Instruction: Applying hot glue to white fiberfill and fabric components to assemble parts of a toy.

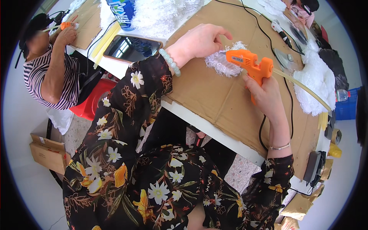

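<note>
My right hand (268,94) is wrapped round the handle of an orange hot glue gun (245,58). A long yellowish glue stick (303,86) sticks out of its back end. The gun's nozzle points left, over a small white fringed fabric piece (224,65) lying on the cardboard. My left hand (203,40) is at the upper left edge of that piece, its fingers bent and apart. I see nothing held in it; some fingertips are hidden. Whether they touch the fringe I cannot tell.
Brown cardboard (207,96) covers the table. A phone (132,48), yellowish glue sticks (105,44), a blue can (122,13) and white fringe (166,15) lie left. A black cable (264,34), another glue gun (281,32) and a white heap (316,80) are right. A co-worker (53,69) sits left.
</note>
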The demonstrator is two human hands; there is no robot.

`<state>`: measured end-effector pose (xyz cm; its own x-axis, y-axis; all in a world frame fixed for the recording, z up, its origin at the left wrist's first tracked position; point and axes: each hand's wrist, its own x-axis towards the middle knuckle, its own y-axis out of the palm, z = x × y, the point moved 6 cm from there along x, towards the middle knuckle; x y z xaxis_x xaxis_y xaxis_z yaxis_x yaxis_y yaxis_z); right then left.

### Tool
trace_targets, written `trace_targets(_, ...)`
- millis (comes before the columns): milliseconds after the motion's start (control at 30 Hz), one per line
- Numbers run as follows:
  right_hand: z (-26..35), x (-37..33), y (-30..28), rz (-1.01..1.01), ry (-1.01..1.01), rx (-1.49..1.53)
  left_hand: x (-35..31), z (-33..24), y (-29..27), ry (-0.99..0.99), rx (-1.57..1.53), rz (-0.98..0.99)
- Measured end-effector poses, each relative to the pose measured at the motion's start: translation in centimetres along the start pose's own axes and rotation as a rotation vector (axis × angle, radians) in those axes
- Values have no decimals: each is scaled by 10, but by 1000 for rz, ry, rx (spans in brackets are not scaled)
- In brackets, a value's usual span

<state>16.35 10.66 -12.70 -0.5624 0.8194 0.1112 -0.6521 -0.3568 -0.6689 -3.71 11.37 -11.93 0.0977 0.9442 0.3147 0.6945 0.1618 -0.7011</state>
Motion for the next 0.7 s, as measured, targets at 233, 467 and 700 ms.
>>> trace_targets(233,0,-3,0,35,-1,56,3,-5,3,-1,-2,1)
trace_targets(467,-10,-5,-15,71,82,280,10,-1,4,-54,-119,45)
trace_targets(700,-23,2,-52,-61,54,538,19,-3,-12,48,166,-150)
